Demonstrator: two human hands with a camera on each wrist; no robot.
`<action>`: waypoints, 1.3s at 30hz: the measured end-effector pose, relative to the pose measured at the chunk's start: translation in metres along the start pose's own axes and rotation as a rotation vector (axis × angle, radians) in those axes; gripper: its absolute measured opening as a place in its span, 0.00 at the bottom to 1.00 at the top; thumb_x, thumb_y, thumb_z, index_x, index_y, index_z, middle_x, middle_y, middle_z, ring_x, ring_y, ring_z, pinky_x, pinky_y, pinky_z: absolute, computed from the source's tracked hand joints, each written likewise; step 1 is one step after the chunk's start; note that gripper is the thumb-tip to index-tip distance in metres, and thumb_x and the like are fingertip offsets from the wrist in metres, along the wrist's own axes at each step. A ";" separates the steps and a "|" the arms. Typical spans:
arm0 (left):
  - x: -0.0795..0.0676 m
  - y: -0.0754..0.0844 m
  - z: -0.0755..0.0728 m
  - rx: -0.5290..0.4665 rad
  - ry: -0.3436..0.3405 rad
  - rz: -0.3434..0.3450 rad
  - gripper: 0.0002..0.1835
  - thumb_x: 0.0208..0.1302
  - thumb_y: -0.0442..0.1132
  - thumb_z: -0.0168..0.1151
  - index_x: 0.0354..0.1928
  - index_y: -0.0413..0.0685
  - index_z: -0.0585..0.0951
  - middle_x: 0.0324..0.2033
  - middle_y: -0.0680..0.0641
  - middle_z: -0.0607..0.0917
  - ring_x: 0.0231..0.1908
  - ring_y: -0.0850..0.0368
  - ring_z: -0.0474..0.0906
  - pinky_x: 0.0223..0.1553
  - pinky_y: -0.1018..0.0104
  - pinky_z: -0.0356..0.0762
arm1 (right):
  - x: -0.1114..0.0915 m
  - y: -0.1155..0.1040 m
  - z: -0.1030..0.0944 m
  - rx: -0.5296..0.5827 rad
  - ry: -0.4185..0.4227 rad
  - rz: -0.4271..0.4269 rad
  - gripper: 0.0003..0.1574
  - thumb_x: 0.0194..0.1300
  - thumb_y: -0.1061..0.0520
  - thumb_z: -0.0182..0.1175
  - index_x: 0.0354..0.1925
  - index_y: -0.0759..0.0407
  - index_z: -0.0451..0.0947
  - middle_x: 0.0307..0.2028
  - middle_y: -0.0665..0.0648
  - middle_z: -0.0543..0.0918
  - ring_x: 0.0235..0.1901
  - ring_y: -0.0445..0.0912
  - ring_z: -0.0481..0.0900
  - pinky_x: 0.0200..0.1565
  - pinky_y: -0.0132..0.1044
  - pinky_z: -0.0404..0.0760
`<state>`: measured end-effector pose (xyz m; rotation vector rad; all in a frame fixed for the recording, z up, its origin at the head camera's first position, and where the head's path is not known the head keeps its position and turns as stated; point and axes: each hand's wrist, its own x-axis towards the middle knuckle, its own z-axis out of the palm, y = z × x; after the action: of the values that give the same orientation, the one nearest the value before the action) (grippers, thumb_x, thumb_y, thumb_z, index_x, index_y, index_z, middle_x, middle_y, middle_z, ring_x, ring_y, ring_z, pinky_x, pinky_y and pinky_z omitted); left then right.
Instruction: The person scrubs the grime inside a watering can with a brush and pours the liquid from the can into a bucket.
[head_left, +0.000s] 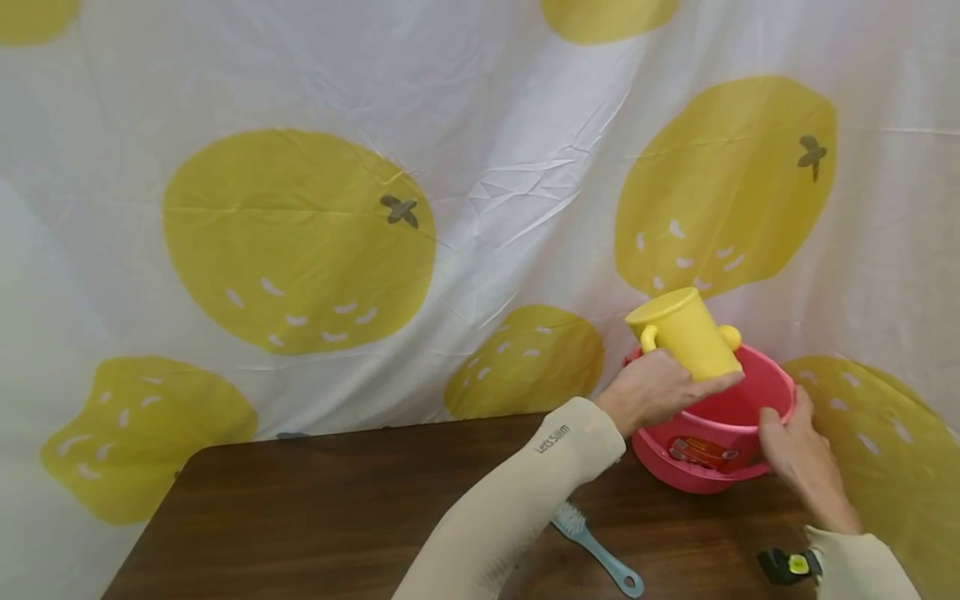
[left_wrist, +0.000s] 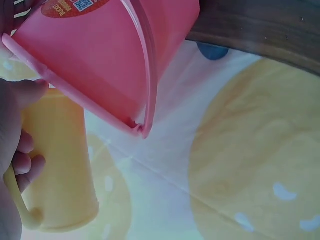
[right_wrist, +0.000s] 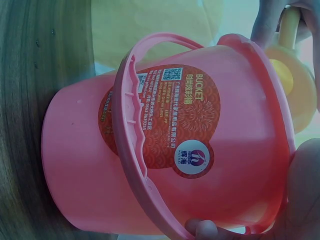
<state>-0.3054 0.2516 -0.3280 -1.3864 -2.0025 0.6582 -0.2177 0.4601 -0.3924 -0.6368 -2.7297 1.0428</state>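
A yellow two-handled cup tilts above the pink bucket. My left hand holds the cup, with fingers curled by one handle, as the left wrist view shows. The bucket stands on the table, its handle hanging down across the front below a red label. On the right side my right hand grips the bucket's rim, thumb and fingers on either side of the wall. In the right wrist view the cup is beyond the rim, partly behind it. The inside of the cup is mostly hidden.
A blue scrub brush with white bristles lies on the dark wooden table, partly behind the left sleeve. A small black and yellow-green object is beside the right sleeve. A lemon-print curtain hangs behind the table.
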 end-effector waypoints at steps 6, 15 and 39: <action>-0.001 0.000 -0.007 0.203 -0.080 0.079 0.42 0.67 0.31 0.42 0.78 0.66 0.41 0.26 0.57 0.66 0.23 0.64 0.66 0.30 0.77 0.70 | 0.000 0.000 0.000 0.004 -0.001 0.002 0.48 0.75 0.42 0.29 0.74 0.63 0.16 0.57 0.84 0.62 0.49 0.76 0.68 0.46 0.69 0.68; -0.001 -0.001 -0.009 0.376 0.003 0.171 0.41 0.65 0.23 0.33 0.78 0.60 0.43 0.45 0.53 0.70 0.28 0.60 0.63 0.35 0.76 0.72 | 0.001 0.000 0.001 0.000 0.005 -0.008 0.49 0.75 0.41 0.29 0.74 0.63 0.17 0.54 0.83 0.64 0.47 0.75 0.69 0.44 0.67 0.69; -0.009 0.000 -0.006 0.442 0.011 0.206 0.44 0.62 0.24 0.32 0.79 0.63 0.43 0.22 0.58 0.62 0.19 0.61 0.57 0.25 0.71 0.61 | -0.001 -0.002 0.000 -0.009 -0.003 -0.002 0.49 0.75 0.41 0.29 0.74 0.65 0.16 0.54 0.83 0.63 0.46 0.74 0.69 0.44 0.67 0.69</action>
<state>-0.2987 0.2430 -0.3254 -1.3216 -1.5879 1.1051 -0.2177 0.4585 -0.3913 -0.6349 -2.7381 1.0329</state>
